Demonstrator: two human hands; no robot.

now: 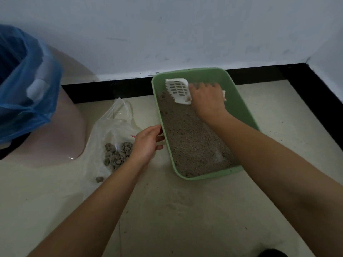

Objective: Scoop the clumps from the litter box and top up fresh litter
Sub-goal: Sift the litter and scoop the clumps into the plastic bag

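A green litter box (239, 101) sits on the floor against the wall, with brown-grey litter (189, 138) spread across its bottom. My right hand (207, 101) grips the handle of a white slotted scoop (178, 90), whose blade rests in the litter at the far end of the box. My left hand (146, 143) holds the box's left rim, fingers curled over the edge. Left of the box lies a clear plastic bag (111, 127) holding a pile of grey clumps (117, 154). One stray clump (99, 179) lies on the floor in front of the bag.
A pink bin (61, 130) lined with a blue plastic bag (24, 86) stands at the far left. A black baseboard (111, 89) runs along the white wall and turns a corner at the right. Beige tiled floor (176, 210) lies in front.
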